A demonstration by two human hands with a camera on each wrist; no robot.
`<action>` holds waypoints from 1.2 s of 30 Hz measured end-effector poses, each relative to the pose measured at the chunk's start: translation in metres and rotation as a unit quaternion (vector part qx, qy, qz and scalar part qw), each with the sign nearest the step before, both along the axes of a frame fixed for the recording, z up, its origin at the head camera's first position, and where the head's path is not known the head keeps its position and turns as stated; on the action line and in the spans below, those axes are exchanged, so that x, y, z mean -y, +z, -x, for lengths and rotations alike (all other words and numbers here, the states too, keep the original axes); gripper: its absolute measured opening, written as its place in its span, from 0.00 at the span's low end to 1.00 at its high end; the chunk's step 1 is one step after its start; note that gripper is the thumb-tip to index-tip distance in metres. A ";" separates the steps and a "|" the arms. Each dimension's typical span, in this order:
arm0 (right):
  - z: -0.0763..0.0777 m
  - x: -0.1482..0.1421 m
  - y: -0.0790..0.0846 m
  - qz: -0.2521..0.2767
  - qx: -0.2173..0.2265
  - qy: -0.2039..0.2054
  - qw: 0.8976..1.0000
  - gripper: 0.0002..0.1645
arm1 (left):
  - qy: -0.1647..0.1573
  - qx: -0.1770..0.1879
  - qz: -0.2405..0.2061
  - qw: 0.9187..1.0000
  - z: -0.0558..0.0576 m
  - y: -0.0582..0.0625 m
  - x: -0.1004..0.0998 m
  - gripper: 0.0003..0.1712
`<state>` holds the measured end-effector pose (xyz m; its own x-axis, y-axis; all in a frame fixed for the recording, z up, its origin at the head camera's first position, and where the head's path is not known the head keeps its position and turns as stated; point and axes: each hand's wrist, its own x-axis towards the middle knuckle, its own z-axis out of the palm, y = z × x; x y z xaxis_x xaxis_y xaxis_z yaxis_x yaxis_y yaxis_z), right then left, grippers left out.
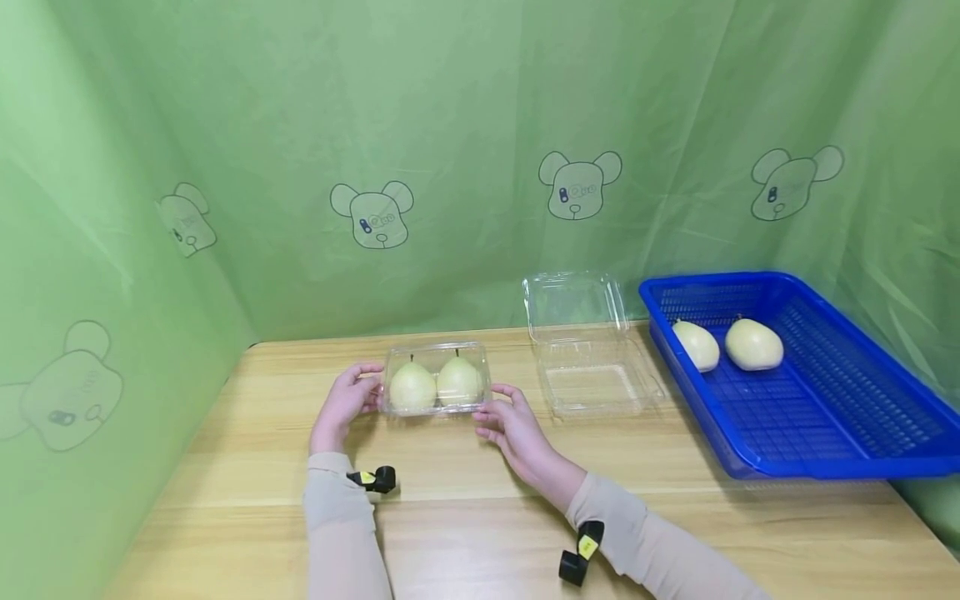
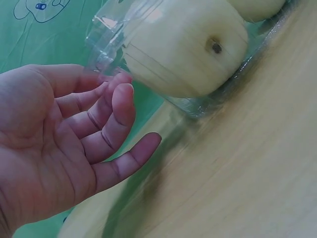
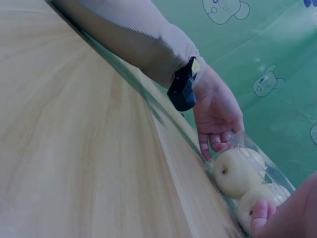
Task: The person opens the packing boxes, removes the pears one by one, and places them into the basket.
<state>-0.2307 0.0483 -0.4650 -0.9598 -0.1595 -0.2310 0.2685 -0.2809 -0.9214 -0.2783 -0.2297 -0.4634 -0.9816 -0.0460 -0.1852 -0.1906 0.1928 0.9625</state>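
Observation:
A clear plastic clamshell box (image 1: 437, 343) with its lid down holds two pale yellow-green pears (image 1: 412, 388), side by side with stems at the back. My left hand (image 1: 349, 402) pinches the box's left edge between thumb and fingertips. In the left wrist view its little finger (image 2: 143, 148) extends apart from the plastic. At the front right corner, my right hand (image 1: 517, 429) holds the box with thumb and fingers. Only part of that right hand (image 3: 290, 213) shows in its own wrist view, over the nearer pear.
A second clear clamshell box (image 1: 596, 387) stands with its lid raised, right of the filled one. Farther right is a blue plastic basket (image 1: 832, 467) with two pears (image 1: 753, 345) near its left back. A green curtain (image 1: 465, 275) hangs behind the wooden table (image 1: 450, 533).

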 end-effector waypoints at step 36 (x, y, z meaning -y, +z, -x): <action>0.049 0.005 0.032 -0.039 -0.074 -0.064 0.994 0.28 | 0.042 -0.004 -0.008 0.999 0.010 -0.010 -0.018 0.22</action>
